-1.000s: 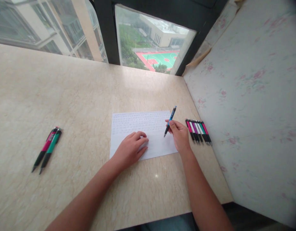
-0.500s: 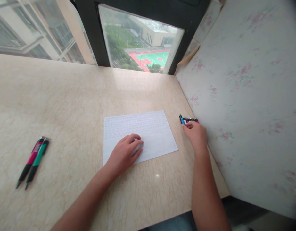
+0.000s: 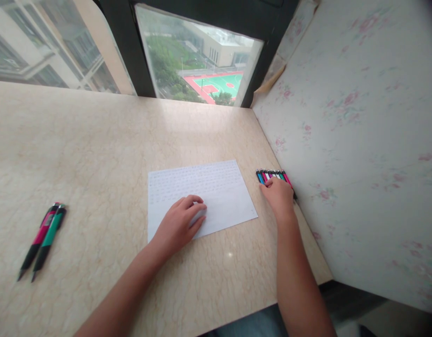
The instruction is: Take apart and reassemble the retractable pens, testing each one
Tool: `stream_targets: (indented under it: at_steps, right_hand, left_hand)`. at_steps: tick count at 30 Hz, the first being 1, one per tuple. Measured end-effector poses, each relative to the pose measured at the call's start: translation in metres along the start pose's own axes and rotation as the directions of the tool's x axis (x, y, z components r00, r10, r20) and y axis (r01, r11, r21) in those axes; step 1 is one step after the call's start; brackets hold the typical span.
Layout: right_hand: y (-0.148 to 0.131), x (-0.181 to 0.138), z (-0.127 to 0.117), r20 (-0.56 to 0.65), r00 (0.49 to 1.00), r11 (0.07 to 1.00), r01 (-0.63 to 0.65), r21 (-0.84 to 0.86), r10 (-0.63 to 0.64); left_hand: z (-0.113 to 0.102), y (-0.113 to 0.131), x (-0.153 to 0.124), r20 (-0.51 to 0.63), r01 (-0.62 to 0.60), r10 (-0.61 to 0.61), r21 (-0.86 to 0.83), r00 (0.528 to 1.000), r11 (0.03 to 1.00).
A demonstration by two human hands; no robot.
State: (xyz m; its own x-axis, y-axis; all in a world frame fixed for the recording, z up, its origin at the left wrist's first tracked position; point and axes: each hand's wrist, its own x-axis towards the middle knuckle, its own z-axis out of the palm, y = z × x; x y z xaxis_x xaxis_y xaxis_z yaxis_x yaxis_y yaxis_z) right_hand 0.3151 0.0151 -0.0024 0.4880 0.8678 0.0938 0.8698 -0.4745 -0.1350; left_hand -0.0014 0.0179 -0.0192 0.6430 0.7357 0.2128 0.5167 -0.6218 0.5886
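Note:
My left hand [image 3: 183, 216] rests on a white sheet of paper [image 3: 216, 187] with rows of faint writing across its upper part. Its fingers are loosely bent, the thumb stands apart, and nothing is in it. To the right of the sheet, several colored pens [image 3: 279, 174] lie side by side in a row against the wall. My right hand [image 3: 278, 194] is over the near part of this row. Thumb and forefinger close around the blue pen [image 3: 260, 177] at the row's left end; the hand hides its lower part.
Far left on the marble-patterned counter [image 3: 97, 154] lie a pink and black pen [image 3: 40, 236] and a green and black pen [image 3: 52, 236], side by side. The flowered wall [image 3: 359, 164] bounds the right side. A dark-framed window [image 3: 198, 61] stands behind.
The blue pen, which stuck out beyond the others, now lies level with the row. My right hand has shifted slightly with it, uncovering more pens. My left hand stays on the paper.

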Motion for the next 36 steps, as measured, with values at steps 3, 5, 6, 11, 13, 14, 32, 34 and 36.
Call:
stream_targets:
  at_steps: [3,5,6,11,13,14,32,34,36]
  right_hand:
    - [-0.002,0.000,-0.001,0.012,1.000,1.000,-0.009,-0.019,0.009]
    - [-0.004,0.000,-0.002,0.030,0.999,0.999,-0.027,-0.041,0.028]
    - [-0.005,0.001,-0.003,0.037,0.999,0.998,-0.038,-0.050,0.040]
    - [-0.006,0.000,-0.005,0.052,0.997,0.996,-0.058,-0.063,0.062]
    - [-0.005,0.000,-0.005,0.043,0.998,0.997,-0.052,-0.054,0.055]
    - [-0.004,0.000,-0.006,0.031,0.998,0.998,-0.049,-0.042,0.050]
    - [-0.108,-0.090,0.020,0.002,0.781,0.692,0.552,0.466,-0.625]
    - [-0.106,-0.089,0.023,0.029,0.772,0.709,0.567,0.419,-0.635]
    - [-0.104,-0.087,0.025,0.038,0.767,0.714,0.576,0.398,-0.640]
  left_hand:
    - [0.000,-0.001,0.000,-0.003,0.001,-0.001,-0.008,1.000,1.000]
    - [0.001,-0.001,0.000,-0.003,0.005,-0.005,-0.015,1.000,1.000]
    - [0.001,-0.001,0.000,-0.002,0.007,-0.007,-0.018,1.000,1.000]
    - [0.000,0.000,0.000,-0.003,0.022,-0.022,-0.030,1.000,0.999]
    - [0.000,0.000,0.000,-0.005,0.023,-0.023,-0.034,1.000,0.999]
    - [0.000,0.000,0.000,-0.003,0.021,-0.021,-0.034,1.000,0.999]
    - [0.002,0.001,-0.001,-0.081,0.049,-0.056,-0.093,0.995,0.994]
    - [-0.007,-0.002,-0.001,-0.110,0.105,-0.107,-0.023,0.988,0.994]
    - [-0.026,-0.006,-0.005,-0.189,0.230,-0.210,0.093,0.959,0.969]
